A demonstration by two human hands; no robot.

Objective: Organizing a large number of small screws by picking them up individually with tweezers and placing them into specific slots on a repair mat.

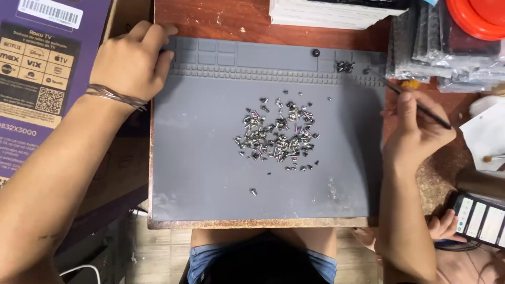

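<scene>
A grey silicone work mat [210, 158] covers the wooden table. A heap of several small metal screws [276, 134] lies in its middle. One loose screw [253, 192] sits apart toward the near edge. My left hand [131, 60] rests fingers curled on the mat's far left corner, a thin wire bangle on the wrist. My right hand [415, 131] grips thin black tweezers [415, 102], their tip over a small compartment near a few dark screws [344, 66] at the mat's far right.
A purple printed carton [37, 79] lies at the left. Stacked clear plastic packs [442, 47] and a red lid [476, 16] stand far right. White boxes [336, 13] sit behind the mat. Another person's hand [444, 226] holds a phone [481, 221] at lower right.
</scene>
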